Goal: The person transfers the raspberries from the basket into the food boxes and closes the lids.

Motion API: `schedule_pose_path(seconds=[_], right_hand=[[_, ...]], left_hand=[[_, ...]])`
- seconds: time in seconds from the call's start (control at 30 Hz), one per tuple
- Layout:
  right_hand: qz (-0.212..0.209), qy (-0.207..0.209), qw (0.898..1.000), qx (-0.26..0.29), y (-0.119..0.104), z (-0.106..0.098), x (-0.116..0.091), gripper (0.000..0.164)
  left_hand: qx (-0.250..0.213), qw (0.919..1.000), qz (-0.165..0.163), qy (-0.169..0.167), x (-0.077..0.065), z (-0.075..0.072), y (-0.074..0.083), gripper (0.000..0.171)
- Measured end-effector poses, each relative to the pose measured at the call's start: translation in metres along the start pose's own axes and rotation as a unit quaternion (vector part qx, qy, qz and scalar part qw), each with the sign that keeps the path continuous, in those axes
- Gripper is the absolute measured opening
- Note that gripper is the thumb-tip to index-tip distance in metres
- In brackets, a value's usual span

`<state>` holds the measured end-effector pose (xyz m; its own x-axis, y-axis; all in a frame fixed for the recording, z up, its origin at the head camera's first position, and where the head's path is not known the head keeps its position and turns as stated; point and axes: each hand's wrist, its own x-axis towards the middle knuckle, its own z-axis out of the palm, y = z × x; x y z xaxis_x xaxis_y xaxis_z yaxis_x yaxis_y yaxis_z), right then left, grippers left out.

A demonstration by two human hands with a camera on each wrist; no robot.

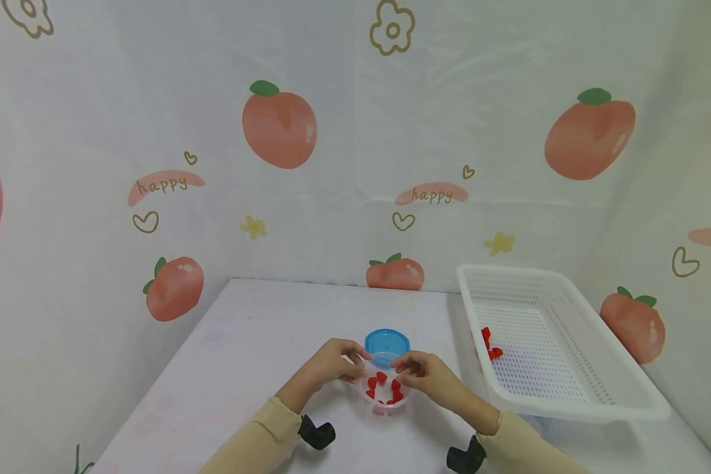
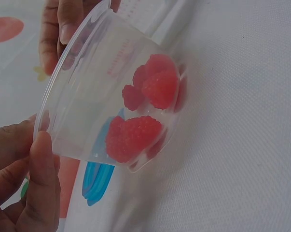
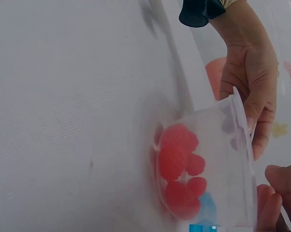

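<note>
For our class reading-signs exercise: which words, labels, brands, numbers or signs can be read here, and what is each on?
"happy": left pink streak on the printed backdrop.
"happy": middle pink streak.
"ha", then cut off by the picture's edge: right pink streak.
Faint reddish marks at the clear plastic tub: too blurred to read.
No brands or numbers are legible.

A whitish hanging sheet closes off the far, left and right sides, printed with red fruits, "happy" banners, outlined hearts and flowers, and small yellow blossoms. Before it stands a white-covered table, in soft, even light with faint shadows.
</note>
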<state>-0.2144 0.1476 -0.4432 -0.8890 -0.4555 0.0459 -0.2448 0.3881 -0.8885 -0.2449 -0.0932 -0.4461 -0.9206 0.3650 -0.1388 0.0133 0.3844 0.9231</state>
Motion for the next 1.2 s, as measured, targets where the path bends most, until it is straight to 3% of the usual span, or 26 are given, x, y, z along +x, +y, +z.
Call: schedule_pose_path(seconds=[0.37,0.6,0.93,1.2], right_hand=[[-0.005,-0.045,0.999,0.013,-0.014,-0.006,-0.005,0.028],[-0.039,-0.058,0.997,0.015,-0.032,-0.017,-0.011,0.029],[-0.066,-0.001,0.998,0.007,-0.053,-0.05,-0.01,0.03],[-0.09,0.087,0.992,0.021,-0.057,-0.093,-0.003,0.03]], left_hand=[[-0.002,1.0,0.005,-0.003,0.0,-0.001,-0.001,0.021],[-0.008,0.9999,0.009,-0.009,0.001,-0.002,-0.003,0.023],[-0.008,1.0,0.005,-0.004,0.001,-0.001,-0.002,0.022],[-0.004,1.0,0.004,-0.007,0.001,-0.001,-0.002,0.022]])
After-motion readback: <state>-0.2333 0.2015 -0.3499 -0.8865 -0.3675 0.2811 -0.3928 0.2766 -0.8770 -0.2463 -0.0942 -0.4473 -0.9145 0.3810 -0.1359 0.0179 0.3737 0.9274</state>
